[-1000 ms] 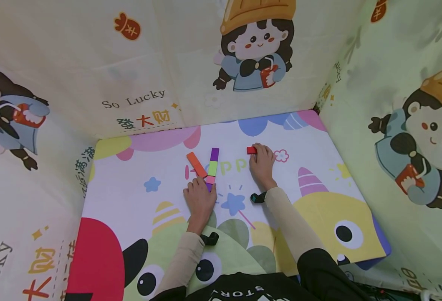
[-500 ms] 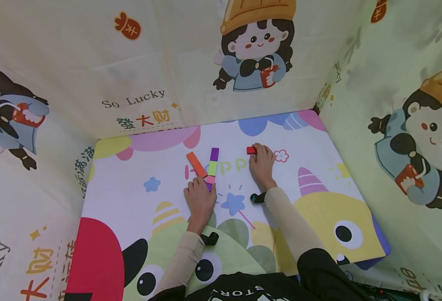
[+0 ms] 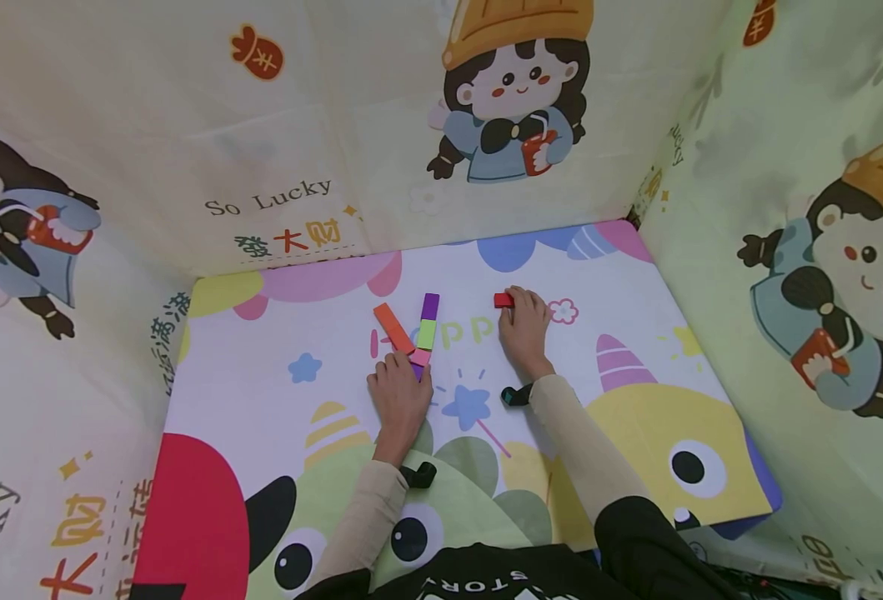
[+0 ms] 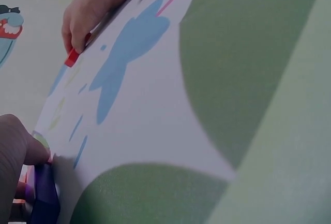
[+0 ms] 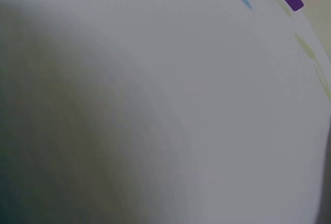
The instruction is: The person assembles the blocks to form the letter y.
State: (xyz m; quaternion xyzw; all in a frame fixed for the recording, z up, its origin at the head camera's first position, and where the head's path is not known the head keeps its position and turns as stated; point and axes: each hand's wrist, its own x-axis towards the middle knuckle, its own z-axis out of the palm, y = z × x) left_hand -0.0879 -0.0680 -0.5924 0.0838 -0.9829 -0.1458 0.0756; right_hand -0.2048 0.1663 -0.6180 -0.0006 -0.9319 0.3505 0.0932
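Note:
My left hand (image 3: 399, 400) grips the near purple block (image 4: 44, 195), with the thumb at its end and fingers on its other side in the left wrist view. That block ends a bent row: a pink block (image 3: 420, 357), a green block (image 3: 427, 334) and another purple block (image 3: 431, 306) run away from it. Beside the row, an orange strip (image 3: 393, 327), seemingly two blocks end to end, slants toward the pink block. Farther right, my right hand (image 3: 525, 332) pinches a red block (image 3: 502, 300) at the mat; its fingers hide part of it.
A printed mat (image 3: 246, 400) with cartoon shapes covers the work surface. Patterned cloth walls (image 3: 366, 125) stand at the back and both sides. Dark wrist devices (image 3: 516, 395) sit at both wrists.

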